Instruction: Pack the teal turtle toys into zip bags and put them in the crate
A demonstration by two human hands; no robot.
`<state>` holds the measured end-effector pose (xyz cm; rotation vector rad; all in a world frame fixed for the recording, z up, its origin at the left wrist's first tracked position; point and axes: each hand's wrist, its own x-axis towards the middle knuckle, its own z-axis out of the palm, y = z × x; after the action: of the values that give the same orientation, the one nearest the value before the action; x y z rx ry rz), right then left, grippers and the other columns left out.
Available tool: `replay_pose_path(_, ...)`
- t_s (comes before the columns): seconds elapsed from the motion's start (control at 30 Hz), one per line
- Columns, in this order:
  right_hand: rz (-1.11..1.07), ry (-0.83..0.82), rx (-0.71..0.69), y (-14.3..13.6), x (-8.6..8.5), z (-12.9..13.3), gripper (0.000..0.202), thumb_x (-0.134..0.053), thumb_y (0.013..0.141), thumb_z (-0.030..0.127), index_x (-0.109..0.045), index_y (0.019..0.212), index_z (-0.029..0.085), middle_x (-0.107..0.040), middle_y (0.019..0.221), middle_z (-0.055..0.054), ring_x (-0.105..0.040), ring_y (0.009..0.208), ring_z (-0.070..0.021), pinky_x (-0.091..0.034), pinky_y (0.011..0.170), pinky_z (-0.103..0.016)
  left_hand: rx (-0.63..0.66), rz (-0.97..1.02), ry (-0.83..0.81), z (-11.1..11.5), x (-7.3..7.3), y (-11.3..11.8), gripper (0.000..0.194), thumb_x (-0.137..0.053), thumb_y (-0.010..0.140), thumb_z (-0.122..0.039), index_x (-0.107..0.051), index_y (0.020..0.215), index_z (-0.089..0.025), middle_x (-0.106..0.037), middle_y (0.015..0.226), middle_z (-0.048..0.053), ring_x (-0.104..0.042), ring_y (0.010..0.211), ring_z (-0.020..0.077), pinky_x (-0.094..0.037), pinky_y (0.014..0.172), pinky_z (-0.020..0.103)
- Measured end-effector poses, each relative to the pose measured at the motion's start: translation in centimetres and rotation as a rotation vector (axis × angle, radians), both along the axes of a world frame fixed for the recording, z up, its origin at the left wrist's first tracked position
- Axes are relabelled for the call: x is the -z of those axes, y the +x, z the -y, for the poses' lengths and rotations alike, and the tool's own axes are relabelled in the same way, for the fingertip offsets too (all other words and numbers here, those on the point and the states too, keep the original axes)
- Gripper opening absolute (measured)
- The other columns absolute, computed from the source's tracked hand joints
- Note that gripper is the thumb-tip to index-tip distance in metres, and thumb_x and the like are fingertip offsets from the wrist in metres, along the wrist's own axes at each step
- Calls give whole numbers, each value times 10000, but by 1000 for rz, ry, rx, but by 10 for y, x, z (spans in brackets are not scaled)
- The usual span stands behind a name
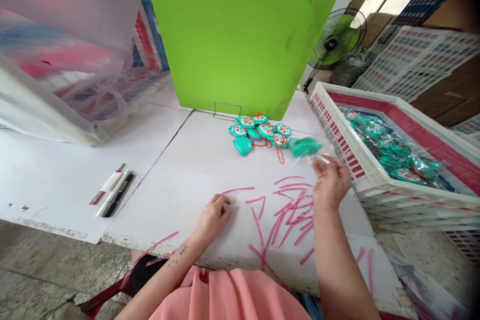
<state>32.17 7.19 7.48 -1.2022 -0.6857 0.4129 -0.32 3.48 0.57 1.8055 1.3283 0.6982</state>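
Observation:
My right hand (332,180) is at the right of the white table, its fingers closed on a clear plastic bag with a blurred teal toy (306,147) in it. My left hand (215,215) rests near the table's front with curled fingers; whether anything is between them is too small to tell. Beyond my hands lies a pile of teal toys (266,130) with white faces, coloured dots and orange cords. Thin pink strips (296,210) are scattered on the tabletop between my hands.
A white crate (378,177) of bagged teal toys stands at the right. Behind the pile rises a green board (243,35) with a wire holder at its foot. Markers and a cutter (114,192) lie at the left, near plastic-wrapped goods (75,60). A fan (332,44) stands behind.

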Motion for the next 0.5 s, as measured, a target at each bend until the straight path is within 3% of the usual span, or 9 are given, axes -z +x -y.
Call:
replay_pose_path(0.07,3,189,181,5,-7,-10,444,-599,806,373,-519,1210,207,-640,1172,-72,-676,925,-163,-526,851,-348,66,-155,66,0,-4,6,204,-544,860,-236,-589,1056,-208,-592,1107,79,-628,806,195,-478,781,332)
replay_pose_path(0.1,31,199,179,3,-6,-15,470,-610,798,365,-515,1228,200,-632,1191,-88,-674,951,-178,-521,869,-368,91,-233,77,0,-7,8,239,-525,876,-231,-570,1109,-200,-577,1138,95,-633,849,214,-481,790,343)
replay_pose_path(0.23,256,-123,-134,-32,21,-46,449,-587,792,442,-588,1137,154,-640,1159,-124,-632,1029,-221,-497,913,-395,143,-470,85,1,-11,17,267,-476,922,-231,-537,1181,-201,-546,1180,116,-639,927,246,-502,754,342)
replay_pose_path(0.33,321,-238,-309,-65,35,-71,486,-629,740,469,-618,1102,146,-643,1157,-150,-619,1035,-265,-504,898,-434,164,-537,146,5,-5,17,244,-415,957,-241,-557,1153,-212,-554,1166,111,-629,967,253,-514,716,333)
replay_pose_path(0.4,337,-242,-404,-84,26,-76,469,-666,719,472,-642,1064,155,-659,1132,-144,-628,1007,-272,-518,875,-437,178,-548,198,10,1,16,263,-356,979,-239,-568,1134,-214,-570,1150,104,-618,988,250,-519,706,327)
replay_pose_path(0.5,372,-193,-674,-108,-12,-54,390,-659,790,468,-663,1070,197,-700,1020,-81,-655,921,-229,-541,841,-387,189,-551,233,15,5,14,281,-329,988,-218,-577,1119,-225,-592,1130,83,-623,945,214,-523,719,308)
